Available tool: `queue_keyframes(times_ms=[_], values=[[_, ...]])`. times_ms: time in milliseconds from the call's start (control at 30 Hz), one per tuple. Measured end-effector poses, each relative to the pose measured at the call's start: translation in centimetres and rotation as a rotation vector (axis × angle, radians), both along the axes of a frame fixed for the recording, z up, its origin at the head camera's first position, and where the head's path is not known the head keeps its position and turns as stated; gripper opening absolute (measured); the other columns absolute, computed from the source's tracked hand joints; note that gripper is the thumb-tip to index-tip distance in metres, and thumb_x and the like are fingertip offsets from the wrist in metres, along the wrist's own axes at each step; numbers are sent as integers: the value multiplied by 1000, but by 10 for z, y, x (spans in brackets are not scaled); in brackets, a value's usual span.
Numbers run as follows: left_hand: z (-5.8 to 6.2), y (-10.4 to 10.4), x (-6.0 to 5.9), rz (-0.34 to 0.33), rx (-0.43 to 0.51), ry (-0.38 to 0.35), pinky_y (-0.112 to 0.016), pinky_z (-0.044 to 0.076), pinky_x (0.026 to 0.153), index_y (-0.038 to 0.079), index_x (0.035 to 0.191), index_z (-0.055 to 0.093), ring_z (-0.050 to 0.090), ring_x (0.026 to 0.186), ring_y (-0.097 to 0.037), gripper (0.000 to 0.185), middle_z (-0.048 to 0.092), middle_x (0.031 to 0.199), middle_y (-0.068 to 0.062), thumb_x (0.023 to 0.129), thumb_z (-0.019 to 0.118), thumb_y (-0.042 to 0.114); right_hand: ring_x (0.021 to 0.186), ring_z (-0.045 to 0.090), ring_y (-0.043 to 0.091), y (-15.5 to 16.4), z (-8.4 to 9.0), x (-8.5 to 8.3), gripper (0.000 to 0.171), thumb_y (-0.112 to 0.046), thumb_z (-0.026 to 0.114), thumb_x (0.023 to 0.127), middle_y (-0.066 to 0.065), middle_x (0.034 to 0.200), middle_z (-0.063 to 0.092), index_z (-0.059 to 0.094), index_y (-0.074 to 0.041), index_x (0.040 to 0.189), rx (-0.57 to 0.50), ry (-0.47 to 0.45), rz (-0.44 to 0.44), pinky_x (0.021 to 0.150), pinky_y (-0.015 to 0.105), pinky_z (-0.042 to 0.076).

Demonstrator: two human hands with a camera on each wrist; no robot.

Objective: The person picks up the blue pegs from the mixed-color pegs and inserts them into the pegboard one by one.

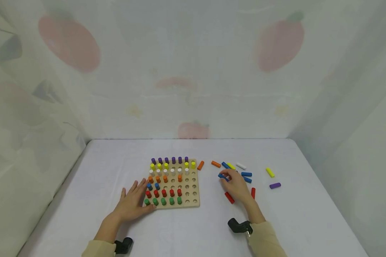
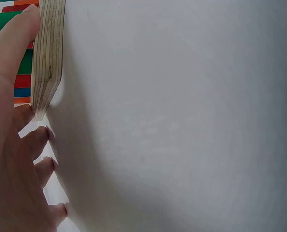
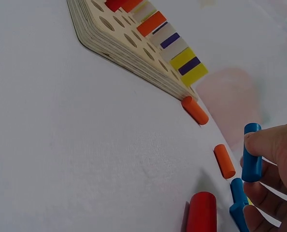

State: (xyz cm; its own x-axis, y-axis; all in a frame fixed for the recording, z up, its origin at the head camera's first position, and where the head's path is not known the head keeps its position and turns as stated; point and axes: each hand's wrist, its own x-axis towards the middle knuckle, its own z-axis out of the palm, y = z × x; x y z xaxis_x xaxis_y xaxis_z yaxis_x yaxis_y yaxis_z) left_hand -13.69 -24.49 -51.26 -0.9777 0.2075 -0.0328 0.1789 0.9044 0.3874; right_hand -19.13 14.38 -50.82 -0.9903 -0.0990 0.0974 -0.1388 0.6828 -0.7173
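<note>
Board: your wooden pegboard [image 1: 175,184] lies on the desk [image 1: 83,185], a flat square slab with layered plywood edges and rows of round holes.
Board contents: pegs stand in colour rows, purple [image 1: 169,160] farthest from your fingers, then yellow, white, orange, blue, red, and green [image 1: 163,201] nearest. The holes on the side toward your right hand are mostly empty.
Left hand: your left hand [image 1: 133,203] lies flat on the desk against the board's near corner, fingers straight and spread, gripping nothing. In the left wrist view the thumb [image 2: 10,43] rests along the board's edge by the green pegs.
Right hand: your right hand [image 1: 238,187] has thumb and fingers pinched on a blue peg [image 3: 251,153], lifted just clear of the desk and nearly upright.
Loose pegs: beyond your right fingertips lie orange [image 1: 216,164], blue, yellow and white pegs. A red peg [image 1: 229,197] lies beside the palm and another red one just to the other side of the hand. A yellow peg [image 1: 270,172] and a purple peg [image 1: 275,185] lie well apart, outward of your right hand. One orange peg [image 1: 200,165] touches the board's far corner.
Surface: the desk is covered in smooth white cloth.
Room: pale sheeting printed with faded red fruit shapes hangs behind and to both sides.
Shapes: the pegs are short, smooth, painted cylinders.
</note>
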Motion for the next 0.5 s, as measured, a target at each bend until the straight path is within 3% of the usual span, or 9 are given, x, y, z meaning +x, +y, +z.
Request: queue_keyframes(times_ms=[500], values=[[2,0,0,-6,7,7,-72,4,99,12,144,31,19,136,-42,100,29,150,-12,68,67,64,82,55,11,-13,-1,-3,20,-12,63,86,-2,97,62,62,-15,105,-34,89,36,73,28,49]])
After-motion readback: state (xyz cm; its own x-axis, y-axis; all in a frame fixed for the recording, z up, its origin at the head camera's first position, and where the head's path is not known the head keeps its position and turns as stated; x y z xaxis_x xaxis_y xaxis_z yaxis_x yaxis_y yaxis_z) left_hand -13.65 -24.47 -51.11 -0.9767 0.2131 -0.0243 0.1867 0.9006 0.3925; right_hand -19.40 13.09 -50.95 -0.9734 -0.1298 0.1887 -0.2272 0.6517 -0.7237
